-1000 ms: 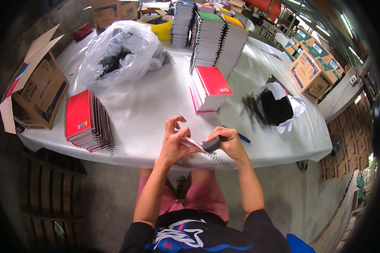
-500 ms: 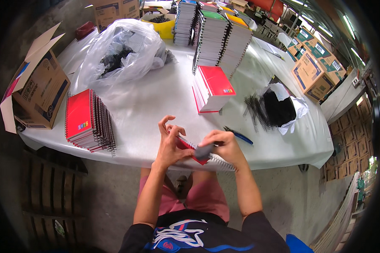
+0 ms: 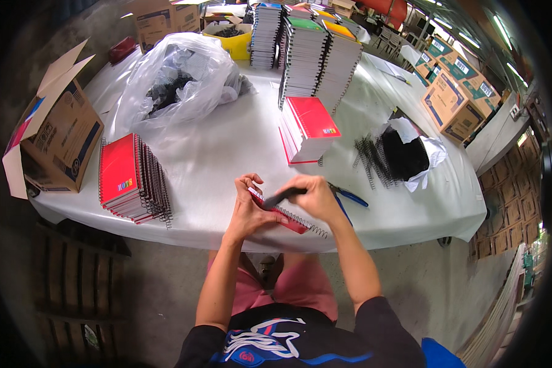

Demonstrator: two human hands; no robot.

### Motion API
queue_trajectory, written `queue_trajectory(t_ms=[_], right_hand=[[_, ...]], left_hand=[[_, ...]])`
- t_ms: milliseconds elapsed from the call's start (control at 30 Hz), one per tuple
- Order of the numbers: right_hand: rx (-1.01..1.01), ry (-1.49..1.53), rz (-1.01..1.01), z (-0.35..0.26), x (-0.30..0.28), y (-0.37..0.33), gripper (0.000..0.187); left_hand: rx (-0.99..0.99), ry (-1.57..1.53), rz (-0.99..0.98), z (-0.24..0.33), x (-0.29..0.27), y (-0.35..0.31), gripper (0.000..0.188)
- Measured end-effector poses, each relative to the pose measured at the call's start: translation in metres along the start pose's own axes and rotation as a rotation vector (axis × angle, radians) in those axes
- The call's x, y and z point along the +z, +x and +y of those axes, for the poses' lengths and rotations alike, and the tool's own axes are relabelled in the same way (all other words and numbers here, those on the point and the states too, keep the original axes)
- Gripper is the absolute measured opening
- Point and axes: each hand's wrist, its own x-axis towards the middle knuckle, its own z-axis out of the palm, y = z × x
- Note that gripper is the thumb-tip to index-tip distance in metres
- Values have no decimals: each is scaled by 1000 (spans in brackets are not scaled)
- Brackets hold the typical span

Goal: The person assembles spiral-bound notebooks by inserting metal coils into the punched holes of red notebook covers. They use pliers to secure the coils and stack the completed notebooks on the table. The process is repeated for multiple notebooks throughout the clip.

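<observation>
A red-covered notebook (image 3: 295, 224) is held at the table's front edge, tilted, by my left hand (image 3: 248, 211), whose fingers and thumb are closed round it. A dark spiral coil (image 3: 316, 230) runs along its edge, with a loose end sticking out at the right. My right hand (image 3: 317, 195) is closed on a flat dark grey strip (image 3: 281, 198) that lies over the coil's edge; whether it is cloth or a tool I cannot tell. Just right of that hand rest blue-handled pliers (image 3: 351, 195).
Red spiral notebooks (image 3: 118, 168) are stacked at the left, and red-covered page blocks (image 3: 313, 119) ahead. Loose black coils (image 3: 368, 161) lie beside a black-filled bag (image 3: 406, 158). An open carton (image 3: 67, 138), a clear plastic bag (image 3: 184, 86) and tall notebook stacks (image 3: 303, 58) stand around the table.
My right hand has moved up and left along the notebook with the grey strip, toward its far end. More of the coil shows now. My left hand still holds the notebook.
</observation>
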Motion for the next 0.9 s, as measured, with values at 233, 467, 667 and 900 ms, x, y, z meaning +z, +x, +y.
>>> queue_trajectory(t_ms=[233,467,667,900], right_hand=[[-45,47,27,-5,6,6,23],[-134,-357,140,33,-12,1,43],[405,-803,281,25,-36,-66,68],[312,-814,471,60,-21,-109,40]], left_hand=[[96,63,19,2,0,-1,96],[-69,-354,119,4,-2,-8,41],[-9,-386,407,35,-24,-30,40],[158,-106,491,62,6,-24,70]])
